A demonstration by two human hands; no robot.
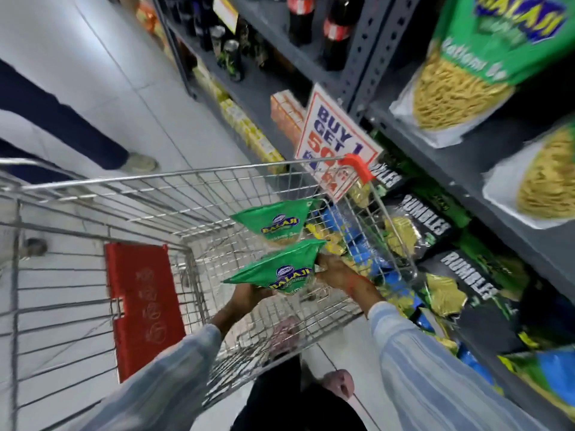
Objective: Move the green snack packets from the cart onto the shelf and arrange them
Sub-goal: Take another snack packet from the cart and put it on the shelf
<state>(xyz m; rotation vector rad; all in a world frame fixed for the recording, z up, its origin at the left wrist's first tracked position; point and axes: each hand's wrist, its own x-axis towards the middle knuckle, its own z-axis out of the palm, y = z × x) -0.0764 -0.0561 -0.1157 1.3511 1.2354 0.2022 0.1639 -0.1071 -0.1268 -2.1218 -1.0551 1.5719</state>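
Inside the wire cart (174, 178) I hold a green Balaji snack packet (280, 269) between both hands. My left hand (245, 301) grips its lower left edge. My right hand (339, 273) grips its right end. A second green packet (277, 222) sits just beyond it, higher in the cart; I cannot tell which hand carries it. On the grey shelf (460, 169) at the upper right stand more green packets (485, 48) with yellow snack showing through clear windows.
A red child-seat flap (143, 309) lies in the cart's near end. Black Rumbles bags (435, 225) and blue packets fill the lower shelf right of the cart. A "Buy 1 Get" sign (336, 138) juts over the cart's red corner. Another person's legs (62, 119) stand at left.
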